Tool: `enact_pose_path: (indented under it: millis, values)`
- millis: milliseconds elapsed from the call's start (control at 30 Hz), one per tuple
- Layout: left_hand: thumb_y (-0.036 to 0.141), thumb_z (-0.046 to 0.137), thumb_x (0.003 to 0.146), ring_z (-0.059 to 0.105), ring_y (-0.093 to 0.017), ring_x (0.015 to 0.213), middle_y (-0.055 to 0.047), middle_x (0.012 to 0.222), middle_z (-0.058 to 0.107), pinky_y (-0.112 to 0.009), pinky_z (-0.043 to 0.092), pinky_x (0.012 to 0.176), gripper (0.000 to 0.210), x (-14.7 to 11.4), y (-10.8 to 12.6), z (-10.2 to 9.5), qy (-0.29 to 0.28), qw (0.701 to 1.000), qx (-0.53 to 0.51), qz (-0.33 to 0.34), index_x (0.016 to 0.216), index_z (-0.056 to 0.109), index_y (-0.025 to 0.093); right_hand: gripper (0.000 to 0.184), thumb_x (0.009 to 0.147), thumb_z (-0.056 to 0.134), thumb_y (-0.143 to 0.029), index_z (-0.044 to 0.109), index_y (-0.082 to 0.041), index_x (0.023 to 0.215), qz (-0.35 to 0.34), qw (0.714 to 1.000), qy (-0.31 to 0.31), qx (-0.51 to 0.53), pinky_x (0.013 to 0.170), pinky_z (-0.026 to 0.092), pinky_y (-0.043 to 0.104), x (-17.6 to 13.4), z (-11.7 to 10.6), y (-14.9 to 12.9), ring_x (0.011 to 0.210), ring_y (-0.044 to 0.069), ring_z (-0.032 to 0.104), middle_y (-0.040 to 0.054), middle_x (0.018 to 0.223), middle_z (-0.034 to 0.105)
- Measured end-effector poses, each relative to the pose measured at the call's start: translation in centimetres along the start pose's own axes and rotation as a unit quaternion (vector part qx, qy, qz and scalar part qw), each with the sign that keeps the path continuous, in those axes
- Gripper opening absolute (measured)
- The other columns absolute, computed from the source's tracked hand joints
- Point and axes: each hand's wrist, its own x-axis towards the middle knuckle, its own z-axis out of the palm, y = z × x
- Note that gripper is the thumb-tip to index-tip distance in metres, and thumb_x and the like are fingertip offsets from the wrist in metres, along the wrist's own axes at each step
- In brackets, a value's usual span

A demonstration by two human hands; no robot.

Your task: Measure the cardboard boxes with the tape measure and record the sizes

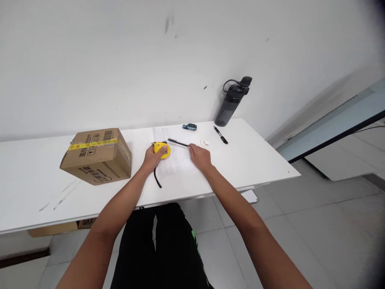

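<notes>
Closed around a yellow tape measure [161,150], my left hand [151,157] has its thumb across the case. A black wrist strap [157,178] trails from it over the table. My right hand [200,155] pinches one end of a thin black pen-like stick [179,142]; the far end points left, close to the tape measure. Beneath both hands lies a sheet of paper [171,165] with faint writing, flat on the white table [240,160].
A taped cardboard box [98,156] stands at the left. Toward the wall are a small dark teal object [189,127], a black pen [221,135], a small white ring-like coil [204,142] and a dark bottle [231,102]. The table's front edge runs just before my legs.
</notes>
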Motion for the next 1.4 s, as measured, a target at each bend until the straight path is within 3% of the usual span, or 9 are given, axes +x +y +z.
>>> enact_pose_path:
  millis: [67,133,233,333,500,567,800,1167,1400]
  values:
    - [0.058,0.083,0.065,0.067,-0.019,0.086,-0.008,0.097,0.072,-0.030,0.053,0.077,0.059,-0.1,0.0,0.1,0.000,1.000,0.002,-0.002,0.102,0.068,0.014,0.033,0.099,0.047,-0.046,0.065,-0.021,0.112,-0.007,0.981,0.036,0.193,0.073,0.043,0.031,-1.2,-0.1,-0.5,0.077,0.019,0.061,0.0058,0.088,0.071]
    - [0.059,0.081,0.067,0.068,-0.021,0.090,-0.009,0.101,0.072,-0.031,0.053,0.080,0.059,-0.3,0.2,0.2,-0.006,1.000,0.008,0.005,0.104,0.069,0.014,0.039,0.088,0.060,-0.059,0.065,-0.023,0.103,-0.026,0.941,-0.010,0.338,0.068,0.042,0.029,-2.8,-0.2,-1.4,0.069,0.016,0.055,0.0006,0.079,0.065]
    - [0.059,0.080,0.069,0.068,-0.021,0.092,-0.008,0.102,0.073,-0.032,0.053,0.082,0.057,-0.5,0.3,0.1,-0.021,0.999,0.016,0.021,0.103,0.069,0.015,0.050,0.085,0.057,-0.071,0.066,-0.022,0.080,-0.023,0.917,-0.117,0.381,0.060,0.037,0.028,-5.0,0.2,-2.8,0.060,0.014,0.046,-0.0024,0.060,0.052]
    - [0.058,0.080,0.069,0.067,-0.021,0.091,-0.008,0.101,0.072,-0.032,0.053,0.081,0.056,-0.7,0.2,0.0,-0.027,0.999,0.006,0.027,0.103,0.069,0.015,0.065,0.091,0.035,-0.076,0.069,-0.021,0.083,0.020,0.903,-0.139,0.405,0.055,0.032,0.029,-5.9,0.9,-3.8,0.050,0.013,0.039,-0.0023,0.052,0.048]
    - [0.056,0.082,0.067,0.066,-0.020,0.089,-0.007,0.098,0.071,-0.031,0.052,0.080,0.055,-0.9,0.2,-0.1,-0.032,0.999,-0.002,0.033,0.101,0.068,0.015,0.049,0.088,0.054,-0.060,0.063,-0.021,0.061,0.024,0.952,-0.046,0.302,0.064,0.038,0.030,-5.9,1.5,-4.0,0.062,0.016,0.050,0.0008,0.058,0.055]
    - [0.055,0.083,0.066,0.065,-0.019,0.088,-0.006,0.097,0.070,-0.030,0.052,0.078,0.054,-1.0,0.3,-0.2,-0.038,0.999,-0.004,0.034,0.099,0.068,0.015,0.043,0.087,0.057,-0.054,0.062,-0.021,0.059,0.015,0.961,-0.039,0.272,0.068,0.040,0.030,-6.0,1.6,-3.9,0.067,0.017,0.053,0.0005,0.060,0.057]
    - [0.054,0.084,0.064,0.064,-0.018,0.082,-0.006,0.093,0.069,-0.030,0.050,0.073,0.054,-1.0,0.3,-0.3,-0.050,0.999,-0.014,0.017,0.097,0.067,0.015,0.040,0.086,0.057,-0.050,0.065,-0.021,0.061,0.003,0.965,-0.082,0.250,0.069,0.042,0.029,-6.0,1.9,-4.0,0.070,0.017,0.055,0.0007,0.063,0.060]
    - [0.056,0.084,0.064,0.064,-0.019,0.082,-0.006,0.092,0.069,-0.029,0.050,0.071,0.054,-1.0,0.2,-0.5,-0.047,0.999,-0.019,0.013,0.096,0.068,0.016,0.037,0.084,0.056,-0.046,0.065,-0.021,0.058,0.020,0.966,-0.076,0.245,0.069,0.043,0.030,-6.2,1.9,-4.2,0.069,0.017,0.055,0.0007,0.061,0.061]
    - [0.058,0.083,0.064,0.065,-0.020,0.084,-0.007,0.095,0.071,-0.029,0.050,0.071,0.056,-0.9,0.1,-0.5,-0.051,0.998,-0.021,0.008,0.098,0.069,0.016,0.044,0.089,0.054,-0.052,0.067,-0.021,0.062,0.023,0.965,-0.077,0.251,0.075,0.044,0.031,-6.1,2.0,-3.8,0.073,0.019,0.059,0.0027,0.068,0.066]
